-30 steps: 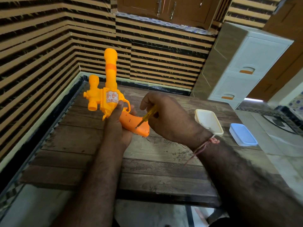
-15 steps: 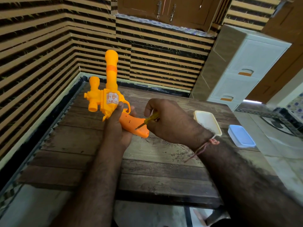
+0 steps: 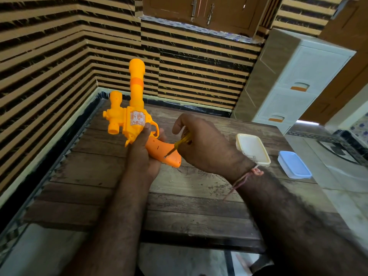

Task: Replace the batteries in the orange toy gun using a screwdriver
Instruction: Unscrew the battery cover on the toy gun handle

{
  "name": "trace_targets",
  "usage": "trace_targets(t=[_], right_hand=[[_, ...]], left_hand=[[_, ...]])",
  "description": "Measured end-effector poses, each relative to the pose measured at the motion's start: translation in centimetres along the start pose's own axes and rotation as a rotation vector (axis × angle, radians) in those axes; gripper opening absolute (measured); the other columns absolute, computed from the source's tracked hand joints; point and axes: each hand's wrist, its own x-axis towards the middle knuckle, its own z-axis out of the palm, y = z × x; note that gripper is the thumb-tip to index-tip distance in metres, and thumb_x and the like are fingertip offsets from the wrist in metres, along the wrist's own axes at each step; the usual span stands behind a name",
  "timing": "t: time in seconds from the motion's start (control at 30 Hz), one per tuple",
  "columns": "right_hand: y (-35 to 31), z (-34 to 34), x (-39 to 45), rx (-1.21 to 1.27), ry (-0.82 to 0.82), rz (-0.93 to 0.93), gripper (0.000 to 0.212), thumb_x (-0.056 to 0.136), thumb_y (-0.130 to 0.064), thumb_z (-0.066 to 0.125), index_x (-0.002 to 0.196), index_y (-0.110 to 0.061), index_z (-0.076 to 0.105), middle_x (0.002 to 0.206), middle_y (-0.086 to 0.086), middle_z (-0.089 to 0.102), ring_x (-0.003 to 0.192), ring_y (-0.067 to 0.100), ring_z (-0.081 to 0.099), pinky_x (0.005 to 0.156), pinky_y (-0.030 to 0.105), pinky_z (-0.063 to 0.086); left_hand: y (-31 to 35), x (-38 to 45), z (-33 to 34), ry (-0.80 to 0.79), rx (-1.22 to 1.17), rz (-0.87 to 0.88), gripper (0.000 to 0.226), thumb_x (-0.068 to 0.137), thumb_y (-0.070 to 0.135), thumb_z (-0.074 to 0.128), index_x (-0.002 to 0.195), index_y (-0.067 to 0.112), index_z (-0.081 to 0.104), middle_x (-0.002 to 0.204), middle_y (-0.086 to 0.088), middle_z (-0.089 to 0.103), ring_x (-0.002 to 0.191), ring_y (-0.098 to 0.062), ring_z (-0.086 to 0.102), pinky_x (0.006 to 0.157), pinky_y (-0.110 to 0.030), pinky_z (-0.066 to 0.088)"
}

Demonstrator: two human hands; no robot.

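Your fingers are curled on both sides: your left hand (image 3: pixel 142 154) wraps round the orange toy gun (image 3: pixel 133 120) where the body meets the grip, thumb lying up along its side, and your right hand (image 3: pixel 205 144) pinches the yellow-handled screwdriver (image 3: pixel 179 144) with the fingers folded over its handle.

You hold the gun above the wooden table (image 3: pixel 179 196), barrel pointing up and away from you toward the striped wall (image 3: pixel 49 56), with the darker orange grip angled down to your right. The screwdriver slants down to the left, and its metal tip sits on the side of the grip near the butt end, at what looks like a small screw; the detail is too small to tell for sure.

A thread bracelet (image 3: pixel 256 172) is tied round your right wrist, with loose ends trailing down. Just beyond that wrist, a white lidded container (image 3: pixel 253 148) rests on the table, partly hidden by your wrist. A blue-lidded container (image 3: pixel 294 164) lies further right, near the table's edge. A white drawer cabinet (image 3: pixel 302 80) stands behind the table's far right corner.
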Motion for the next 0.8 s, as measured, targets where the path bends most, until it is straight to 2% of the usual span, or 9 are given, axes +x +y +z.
trace_targets(t=[0.07,0.17,0.23,0.3,0.37,0.47,0.57,0.67,0.8], right_hand=[[-0.04,0.13,-0.03,-0.092,0.023,-0.019,0.011,0.093,-0.027,0.059,0.102,-0.022,0.055,0.095,0.0,0.06,0.079,0.013,0.057,0.06,0.029,0.049],[0.15,0.22,0.03,-0.16,0.081,-0.036,0.014,0.098,-0.028,0.049,0.102,-0.019,0.058,0.092,0.004,0.066,0.082,0.022,0.062,0.067,0.041,0.055],[0.15,0.0,-0.01,-0.102,0.051,-0.026,0.009,0.094,-0.023,0.054,0.102,-0.022,0.058,0.088,0.001,0.065,0.078,0.02,0.062,0.063,0.036,0.054],[0.18,-0.21,-0.07,-0.069,0.014,-0.013,0.017,0.089,-0.018,0.062,0.104,-0.025,0.057,0.085,-0.002,0.06,0.076,0.017,0.059,0.057,0.03,0.048],[0.18,-0.32,-0.18,-0.077,-0.002,-0.006,0.02,0.087,-0.019,0.066,0.104,-0.025,0.057,0.084,-0.003,0.059,0.077,0.016,0.059,0.057,0.028,0.046],[0.01,-0.13,-0.17,-0.135,0.013,-0.011,0.014,0.092,-0.03,0.061,0.103,-0.022,0.059,0.089,-0.001,0.062,0.08,0.018,0.061,0.064,0.033,0.053],[0.0,-0.06,-0.07,-0.143,0.048,-0.028,0.014,0.097,-0.027,0.049,0.105,-0.02,0.059,0.092,0.004,0.065,0.081,0.022,0.062,0.068,0.04,0.056],[-0.03,-0.23,-0.04,-0.105,0.008,-0.012,0.019,0.091,-0.022,0.06,0.109,-0.025,0.056,0.092,0.001,0.061,0.08,0.019,0.059,0.063,0.034,0.052],[-0.01,-0.28,-0.18,-0.099,-0.007,-0.002,0.022,0.088,-0.027,0.065,0.109,-0.025,0.056,0.092,-0.002,0.059,0.081,0.016,0.057,0.063,0.031,0.049]], left_hand=[[0.14,-0.19,0.15,0.03,-0.019,0.003,0.058,0.081,0.027,0.077,0.134,0.021,0.052,0.135,-0.018,0.059,0.117,-0.032,0.062,0.101,-0.061,0.044],[0.27,-0.12,0.3,0.068,-0.045,0.017,0.047,0.087,0.024,0.069,0.131,0.023,0.053,0.137,-0.017,0.057,0.104,-0.026,0.066,0.102,-0.059,0.045],[0.22,-0.17,0.33,0.064,-0.029,0.019,0.052,0.085,0.025,0.071,0.134,0.023,0.052,0.137,-0.018,0.058,0.11,-0.029,0.065,0.103,-0.061,0.043],[0.17,-0.24,0.3,0.057,-0.006,0.028,0.051,0.086,0.026,0.069,0.134,0.022,0.052,0.137,-0.019,0.057,0.12,-0.033,0.061,0.103,-0.062,0.043],[0.24,-0.32,0.51,0.062,-0.018,0.03,0.048,0.089,0.024,0.067,0.135,0.022,0.052,0.136,-0.019,0.058,0.115,-0.032,0.063,0.103,-0.061,0.043],[0.25,-0.31,0.61,0.075,-0.021,0.022,0.047,0.089,0.023,0.068,0.133,0.023,0.051,0.135,-0.018,0.059,0.1,-0.025,0.067,0.104,-0.059,0.044],[0.12,-0.14,0.36,0.072,-0.012,0.01,0.048,0.087,0.025,0.07,0.132,0.024,0.053,0.134,-0.018,0.059,0.109,-0.03,0.064,0.103,-0.061,0.043],[0.06,-0.18,0.35,0.061,-0.013,0.013,0.053,0.088,0.026,0.069,0.137,0.022,0.049,0.132,-0.021,0.061,0.117,-0.034,0.062,0.103,-0.063,0.042],[0.27,-0.4,0.56,0.076,-0.003,0.02,0.051,0.092,0.024,0.065,0.14,0.022,0.047,0.132,-0.02,0.06,0.101,-0.026,0.066,0.103,-0.059,0.044]])
